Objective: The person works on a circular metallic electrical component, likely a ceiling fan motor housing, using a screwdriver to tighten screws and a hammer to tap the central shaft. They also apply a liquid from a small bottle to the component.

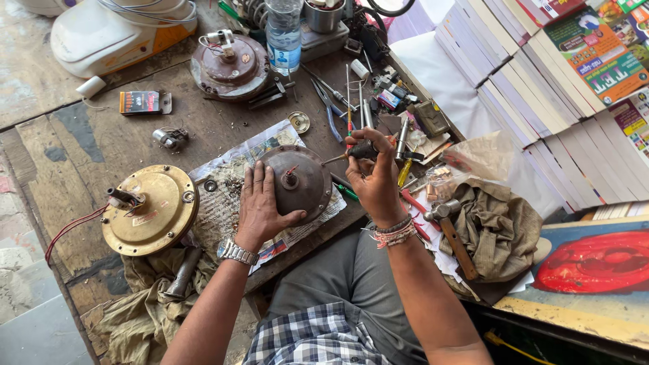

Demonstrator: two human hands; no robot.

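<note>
My left hand (pixel 260 206) lies flat against the side of a dark round motor cover (pixel 303 182) that rests on a sheet of newspaper (pixel 230 196) on the wooden workbench (pixel 101 142). A short shaft with red wire sticks up from the cover's middle. My right hand (pixel 377 177) grips a screwdriver (pixel 358 153) by its dark handle, its tip pointing left just above the cover's far edge. A metal watch is on my left wrist and thread bracelets on my right.
A brass-coloured motor housing (pixel 150 208) with a red wire lies left. Another rusty motor (pixel 230 66), a water bottle (pixel 284 34), pliers and loose tools lie at the back. A hammer (pixel 451 233) rests on crumpled cloth (pixel 497 226) at right, beside stacked books (pixel 541 88).
</note>
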